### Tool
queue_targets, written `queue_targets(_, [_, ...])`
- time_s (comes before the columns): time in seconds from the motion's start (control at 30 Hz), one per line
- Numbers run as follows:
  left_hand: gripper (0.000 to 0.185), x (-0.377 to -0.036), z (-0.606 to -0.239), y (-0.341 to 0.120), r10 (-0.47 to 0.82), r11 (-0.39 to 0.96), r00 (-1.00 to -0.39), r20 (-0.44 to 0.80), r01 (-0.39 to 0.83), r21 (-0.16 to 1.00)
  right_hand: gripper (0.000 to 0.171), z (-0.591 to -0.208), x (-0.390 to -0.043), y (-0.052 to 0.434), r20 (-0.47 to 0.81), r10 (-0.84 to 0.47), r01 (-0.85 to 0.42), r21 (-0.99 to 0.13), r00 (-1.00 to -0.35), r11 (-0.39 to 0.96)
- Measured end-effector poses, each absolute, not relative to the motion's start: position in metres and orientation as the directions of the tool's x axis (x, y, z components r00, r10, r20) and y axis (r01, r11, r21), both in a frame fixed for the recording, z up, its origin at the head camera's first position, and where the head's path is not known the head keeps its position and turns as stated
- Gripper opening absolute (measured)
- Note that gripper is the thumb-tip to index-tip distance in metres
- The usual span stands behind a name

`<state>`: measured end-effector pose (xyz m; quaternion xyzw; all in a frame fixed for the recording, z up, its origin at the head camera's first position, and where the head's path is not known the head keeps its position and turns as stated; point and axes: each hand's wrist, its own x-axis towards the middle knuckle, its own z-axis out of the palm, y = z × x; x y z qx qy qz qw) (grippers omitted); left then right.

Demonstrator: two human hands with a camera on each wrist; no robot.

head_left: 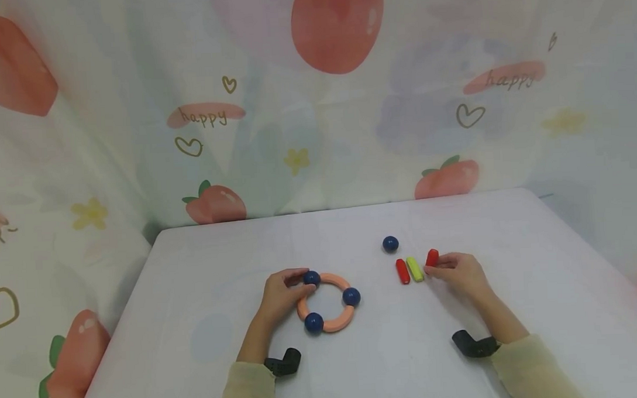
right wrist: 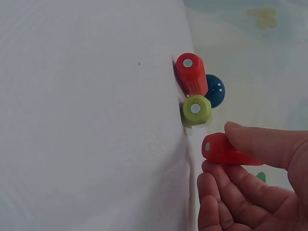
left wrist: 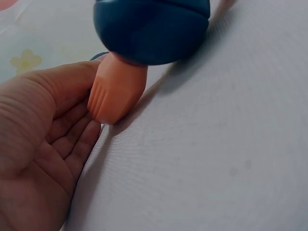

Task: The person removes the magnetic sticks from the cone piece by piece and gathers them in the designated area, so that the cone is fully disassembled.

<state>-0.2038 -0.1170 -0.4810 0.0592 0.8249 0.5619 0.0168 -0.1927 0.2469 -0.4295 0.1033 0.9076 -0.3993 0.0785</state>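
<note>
Peach-orange plastic ring (head_left: 340,323): the left hand (head_left: 282,297) hides part of its left side from me.
Glossy navy plastic ball (left wrist: 151,31), left wrist: cropped by the top edge.
Loose navy ball (right wrist: 216,90), right wrist: I see it partly hidden behind a lying red plastic stick (right wrist: 192,77).
Held red faceted stick (right wrist: 221,149): partly covered by the right hand (head_left: 462,273).

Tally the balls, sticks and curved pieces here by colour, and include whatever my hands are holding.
Blue balls: 4
Red sticks: 2
Yellow-green stick: 1
Orange curved pieces: 3
Total: 10
</note>
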Motion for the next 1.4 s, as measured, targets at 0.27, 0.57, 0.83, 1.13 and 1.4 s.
queue_targets(0.27, [0.040, -0.205, -0.483, -0.116, 0.100, 0.368, -0.995, 0.026, 0.062, 0.928, 0.057, -0.432, -0.195, 0.247, -0.255, 0.159, 0.294, -0.686, -0.954, 0.666])
queue_targets(0.57, [0.040, -0.204, -0.483, -0.117, 0.099, 0.371, -0.995, 0.014, 0.050, 0.927, 0.051, -0.428, -0.199, 0.245, -0.289, 0.147, 0.309, -0.664, -0.946, 0.681])
queue_targets(0.83, [0.040, -0.203, -0.482, -0.117, 0.102, 0.365, -0.994, 0.025, 0.061, 0.929, 0.056, -0.433, -0.202, 0.246, -0.295, 0.145, 0.311, -0.657, -0.944, 0.687])
queue_targets(1.13, [0.041, -0.205, -0.485, -0.117, 0.105, 0.370, -0.994, 0.023, 0.061, 0.927, 0.057, -0.433, -0.203, 0.246, -0.302, 0.159, 0.325, -0.647, -0.940, 0.690])
queue_targets(1.4, [0.040, -0.203, -0.483, -0.116, 0.110, 0.378, -0.993, 0.032, 0.072, 0.923, 0.056, -0.434, -0.203, 0.248, -0.304, 0.142, 0.314, -0.648, -0.942, 0.694])
